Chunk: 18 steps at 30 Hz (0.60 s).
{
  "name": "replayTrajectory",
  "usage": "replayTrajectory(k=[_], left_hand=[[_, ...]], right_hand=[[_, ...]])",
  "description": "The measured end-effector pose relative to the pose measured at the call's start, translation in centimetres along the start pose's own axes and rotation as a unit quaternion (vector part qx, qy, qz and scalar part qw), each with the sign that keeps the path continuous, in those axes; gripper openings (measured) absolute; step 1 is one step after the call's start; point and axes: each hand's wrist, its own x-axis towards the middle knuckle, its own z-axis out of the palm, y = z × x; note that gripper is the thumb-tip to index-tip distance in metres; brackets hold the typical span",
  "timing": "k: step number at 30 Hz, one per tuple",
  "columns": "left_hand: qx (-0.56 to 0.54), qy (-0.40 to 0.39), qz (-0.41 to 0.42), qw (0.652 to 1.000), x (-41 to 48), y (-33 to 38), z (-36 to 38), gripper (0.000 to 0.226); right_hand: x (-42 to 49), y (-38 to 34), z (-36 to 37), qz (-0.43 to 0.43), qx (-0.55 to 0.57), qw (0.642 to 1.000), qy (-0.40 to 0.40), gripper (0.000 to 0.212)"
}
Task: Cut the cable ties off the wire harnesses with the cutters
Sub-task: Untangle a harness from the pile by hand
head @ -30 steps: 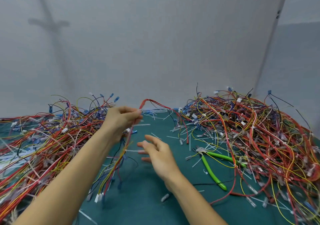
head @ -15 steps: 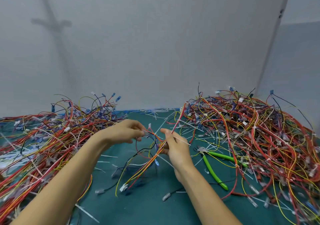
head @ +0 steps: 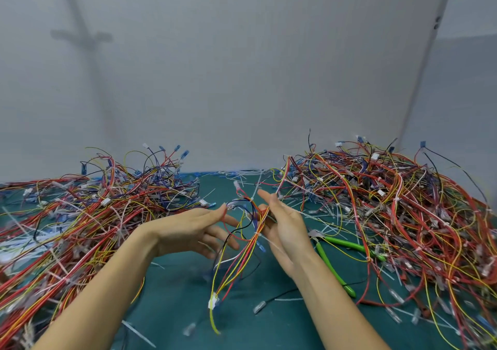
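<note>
A wire harness (head: 242, 258) of red, yellow and orange wires hangs over the green mat (head: 172, 296), ending in a white connector (head: 213, 301). My right hand (head: 286, 228) pinches its upper part, with the other fingers pointing up. A white cable tie wraps the bundle just below that grip. My left hand (head: 193, 231) is beside it with fingers spread and straight; a thin red loop of the harness lies across its fingertips. The green-handled cutters (head: 333, 267) lie on the mat just right of my right wrist, held by neither hand.
A big tangle of harnesses (head: 88, 215) covers the left of the mat and a taller heap (head: 398, 209) fills the right. Cut white cable ties (head: 325, 215) and small connectors litter the mat between them. A grey wall (head: 242, 80) stands close behind.
My left hand has let go of the harness and spread its fingers. My right hand has kept the bundle and lifted it slightly, and the wires now hang lower toward me.
</note>
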Motion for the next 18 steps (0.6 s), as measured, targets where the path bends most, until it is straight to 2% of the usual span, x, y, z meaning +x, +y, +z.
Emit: replayTrajectory(k=[5, 8, 10, 13, 15, 16, 18], left_hand=[[-0.004, 0.043, 0.1, 0.994, 0.2, 0.3, 0.3, 0.052], [0.06, 0.127, 0.116, 0.983, 0.4, 0.7, 0.3, 0.025], [0.043, 0.18, 0.14, 0.973, 0.5, 1.0, 0.3, 0.006], [-0.088, 0.26, 0.172, 0.946, 0.2, 1.7, -0.1, 0.017], [-0.157, 0.265, 0.182, 0.934, -0.6, 2.3, -0.7, 0.024], [-0.164, 0.259, 0.182, 0.934, -0.9, 2.4, -1.0, 0.028], [-0.158, 0.239, 0.18, 0.941, -1.5, 2.4, -1.4, 0.032]], right_hand=[[-0.4, 0.3, 0.4, -0.02, -0.028, 0.998, -0.061, 0.023], [-0.5, 0.5, 0.6, -0.037, -0.088, 0.993, -0.075, 0.028], [-0.6, 0.8, 0.7, -0.051, -0.154, 0.984, -0.078, 0.032], [-0.5, 0.9, 0.7, -0.085, -0.205, 0.975, -0.002, 0.03], [-0.4, 0.7, 0.3, -0.146, -0.254, 0.954, 0.058, 0.036], [-0.4, 0.6, -0.1, -0.193, -0.29, 0.934, 0.082, 0.044], [-0.3, 0.3, -0.5, -0.293, -0.385, 0.869, 0.099, 0.069]])
